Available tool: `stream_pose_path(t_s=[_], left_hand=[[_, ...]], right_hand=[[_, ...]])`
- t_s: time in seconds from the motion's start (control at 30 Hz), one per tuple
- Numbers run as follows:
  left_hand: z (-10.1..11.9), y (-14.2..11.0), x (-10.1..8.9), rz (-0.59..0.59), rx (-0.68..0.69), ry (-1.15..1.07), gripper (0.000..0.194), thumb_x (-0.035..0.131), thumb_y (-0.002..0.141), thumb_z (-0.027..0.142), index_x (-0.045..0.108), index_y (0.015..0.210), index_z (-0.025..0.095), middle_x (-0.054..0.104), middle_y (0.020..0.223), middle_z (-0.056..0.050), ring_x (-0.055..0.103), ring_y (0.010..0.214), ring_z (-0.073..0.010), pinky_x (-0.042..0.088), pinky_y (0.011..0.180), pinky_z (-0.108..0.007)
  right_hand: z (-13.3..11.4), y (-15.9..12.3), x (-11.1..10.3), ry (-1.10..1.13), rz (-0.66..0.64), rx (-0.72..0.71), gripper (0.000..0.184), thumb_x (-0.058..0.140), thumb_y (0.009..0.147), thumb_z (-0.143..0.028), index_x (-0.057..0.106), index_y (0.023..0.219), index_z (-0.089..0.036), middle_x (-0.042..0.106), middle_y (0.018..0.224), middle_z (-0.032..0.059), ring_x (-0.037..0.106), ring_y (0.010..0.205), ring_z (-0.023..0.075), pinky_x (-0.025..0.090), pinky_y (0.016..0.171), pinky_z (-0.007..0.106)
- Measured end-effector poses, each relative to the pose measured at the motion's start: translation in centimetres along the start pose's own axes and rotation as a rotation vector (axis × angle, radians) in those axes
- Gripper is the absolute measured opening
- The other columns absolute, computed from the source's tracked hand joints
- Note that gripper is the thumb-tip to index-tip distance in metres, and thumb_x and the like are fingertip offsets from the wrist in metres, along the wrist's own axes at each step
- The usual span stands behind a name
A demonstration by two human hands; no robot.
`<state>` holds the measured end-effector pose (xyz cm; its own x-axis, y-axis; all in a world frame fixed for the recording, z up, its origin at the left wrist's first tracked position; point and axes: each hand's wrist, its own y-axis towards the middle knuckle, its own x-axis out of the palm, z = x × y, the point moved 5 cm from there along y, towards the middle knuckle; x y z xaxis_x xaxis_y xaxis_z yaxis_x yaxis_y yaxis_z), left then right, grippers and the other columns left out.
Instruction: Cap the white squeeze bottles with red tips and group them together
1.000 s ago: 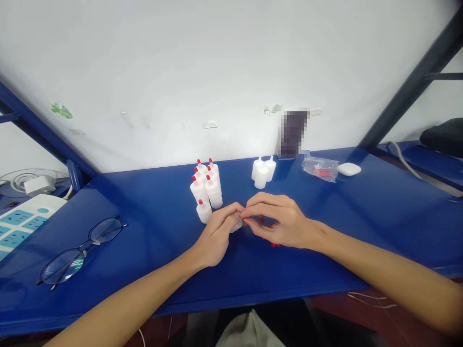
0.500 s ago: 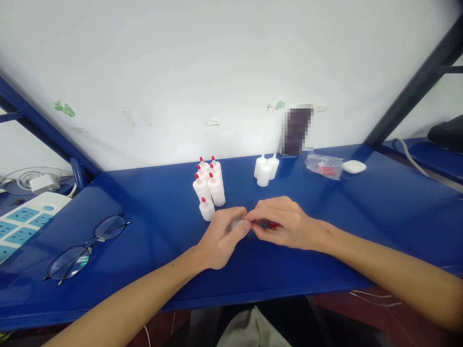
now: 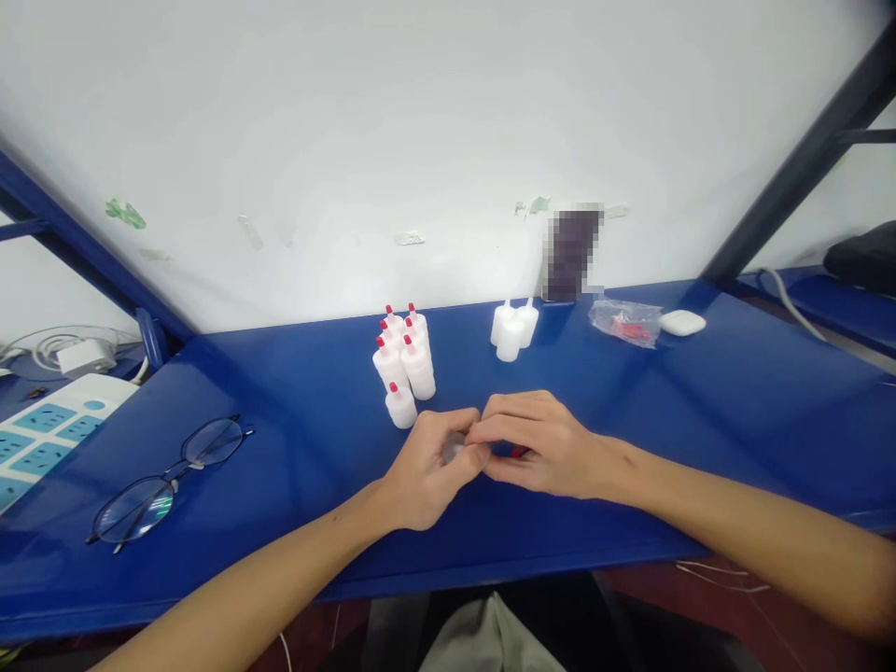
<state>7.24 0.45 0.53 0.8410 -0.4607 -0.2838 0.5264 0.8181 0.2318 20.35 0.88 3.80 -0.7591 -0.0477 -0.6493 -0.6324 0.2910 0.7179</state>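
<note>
My left hand (image 3: 430, 467) is curled around a small white bottle (image 3: 455, 446) low over the blue table (image 3: 280, 439); only a sliver of the bottle shows between the fingers. My right hand (image 3: 539, 446) meets it fingertip to fingertip, pinched at the bottle's tip, with red caps (image 3: 516, 453) peeking from under its palm. Just behind my left hand stands a cluster of several white bottles with red caps (image 3: 404, 359). Three white bottles without caps (image 3: 512, 327) stand further back to the right.
A clear bag of red caps (image 3: 625, 323) and a white earbud case (image 3: 681, 323) lie at the back right. Eyeglasses (image 3: 168, 481) rest at the left, a power strip (image 3: 49, 425) beyond them. A dark blurred object (image 3: 570, 254) leans on the white wall.
Both hands have slid a little toward me, staying joined around the small bottle. The red caps that lay visible under my right hand are now mostly covered.
</note>
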Motion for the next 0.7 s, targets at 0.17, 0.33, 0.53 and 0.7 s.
stream_pose_path(t_s=[0.17, 0.33, 0.53, 0.7], left_hand=[[0.4, -0.2, 0.0, 0.019, 0.033, -0.053, 0.033, 0.052, 0.094, 0.042, 0.043, 0.075, 0.017, 0.037, 0.065, 0.004, 0.035, 0.059, -0.0101, 0.028, 0.056, -0.026], [0.4, -0.1, 0.0, 0.015, 0.089, -0.175, 0.038, 0.045, 0.096, 0.053, 0.050, 0.103, 0.017, 0.050, 0.069, 0.002, 0.045, 0.063, -0.0134, 0.035, 0.061, -0.028], [0.2, -0.3, 0.7, -0.108, 0.116, 0.054, 0.042, 0.025, 0.100, 0.048, 0.052, 0.100, 0.016, 0.050, 0.062, 0.001, 0.043, 0.055, -0.0135, 0.034, 0.061, -0.029], [1.4, -0.7, 1.4, -0.263, 0.263, 0.254, 0.019, 0.036, 0.090, 0.026, 0.041, 0.073, 0.019, 0.048, 0.066, -0.002, 0.042, 0.060, -0.0151, 0.034, 0.060, -0.031]], right_hand=[[-0.3, 0.3, 0.0, 0.136, -0.004, 0.107, 0.010, 0.061, 0.085, -0.013, 0.066, 0.091, -0.018, 0.058, 0.081, 0.0005, 0.051, 0.061, 0.0075, 0.043, 0.054, 0.021], [-0.1, 1.8, -1.5, 0.149, 0.013, 0.120, 0.002, 0.065, 0.084, -0.017, 0.063, 0.082, -0.018, 0.053, 0.069, -0.0029, 0.047, 0.057, 0.0073, 0.039, 0.052, 0.021], [2.8, 5.1, -2.4, 0.155, 0.082, 0.393, 0.011, 0.062, 0.089, -0.028, 0.063, 0.093, -0.017, 0.049, 0.058, -0.0070, 0.044, 0.051, 0.0076, 0.039, 0.053, 0.022], [3.2, 7.8, 1.3, 0.137, -0.076, 0.421, 0.013, 0.061, 0.090, -0.029, 0.066, 0.095, -0.017, 0.054, 0.058, -0.0068, 0.046, 0.052, 0.0070, 0.035, 0.056, 0.023]])
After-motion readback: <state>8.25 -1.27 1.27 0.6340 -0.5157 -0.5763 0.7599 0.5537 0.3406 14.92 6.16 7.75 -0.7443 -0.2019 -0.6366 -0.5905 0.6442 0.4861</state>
